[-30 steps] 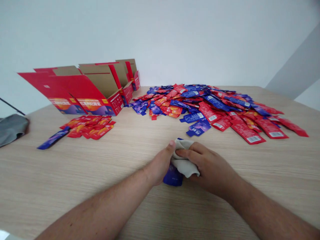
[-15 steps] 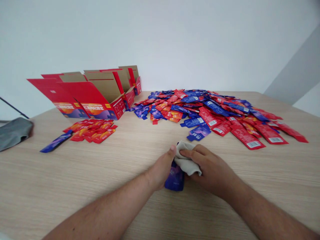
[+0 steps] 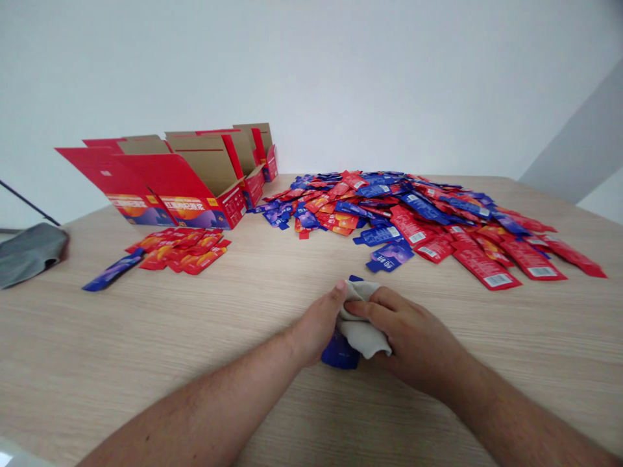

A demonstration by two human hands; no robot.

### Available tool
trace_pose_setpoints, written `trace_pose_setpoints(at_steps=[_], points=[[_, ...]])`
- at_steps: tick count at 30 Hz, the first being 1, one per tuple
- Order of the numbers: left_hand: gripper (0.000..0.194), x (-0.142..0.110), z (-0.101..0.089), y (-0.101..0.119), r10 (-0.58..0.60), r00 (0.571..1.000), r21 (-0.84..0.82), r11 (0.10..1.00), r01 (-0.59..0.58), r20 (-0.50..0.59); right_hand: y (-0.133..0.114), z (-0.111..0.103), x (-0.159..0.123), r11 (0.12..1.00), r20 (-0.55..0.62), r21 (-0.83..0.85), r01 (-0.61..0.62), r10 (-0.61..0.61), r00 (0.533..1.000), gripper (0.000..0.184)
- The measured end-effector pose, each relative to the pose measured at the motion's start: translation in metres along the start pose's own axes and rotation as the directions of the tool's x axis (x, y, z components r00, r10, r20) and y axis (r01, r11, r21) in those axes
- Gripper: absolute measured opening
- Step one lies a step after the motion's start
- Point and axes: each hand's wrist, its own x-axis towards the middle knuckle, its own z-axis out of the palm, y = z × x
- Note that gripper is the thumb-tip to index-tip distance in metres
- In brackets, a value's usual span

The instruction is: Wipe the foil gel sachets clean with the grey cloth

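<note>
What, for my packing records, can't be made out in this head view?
The blue sachet: the beige cloth, left hand and right hand hide most of it, so its print is unreadable.
The pile of red and blue sachets: print too small to read; upper sachets hide lower layers.
The far red carton: nearer cartons hide most of it.
The grey cloth: cut off by the left edge.

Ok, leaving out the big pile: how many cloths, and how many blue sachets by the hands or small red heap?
Cloths: 2 (pale cloth in the left hand and right hand, grey cloth far left)
Blue sachets: 2 (one under the pale cloth, one beside the red sachets)
Total: 4
</note>
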Motion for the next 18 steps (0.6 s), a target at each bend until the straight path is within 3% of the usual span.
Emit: trace_pose_setpoints(at_steps=[5, 10, 15, 18], points=[[0.055, 0.0016, 0.0004, -0.0011, 0.011, 1.000, -0.076, 0.997, -0.012, -0.004, 0.0042, 0.0003, 0.0015, 0.994, -0.055, -0.040, -0.097, 0.095, 0.994, 0.057], [0.063, 0.0031, -0.0034, -0.0034, -0.009, 1.000, -0.012, 1.000, 0.009, 0.023, 0.0017, 0.0011, -0.0001, 1.000, -0.025, -0.002, 0.015, -0.015, 1.000, 0.061], [0.057, 0.0026, -0.0010, -0.0026, 0.002, 1.000, -0.089, 0.996, 0.000, 0.021, 0.0025, 0.0010, 0.0006, 0.995, -0.090, -0.058, -0.075, 0.069, 0.994, 0.056], [0.062, -0.0017, 0.0030, 0.0045, -0.061, 0.998, -0.062, 0.996, 0.060, -0.018, -0.0034, -0.0002, -0.0001, 1.000, -0.038, -0.024, 0.006, -0.007, 0.999, 0.058]])
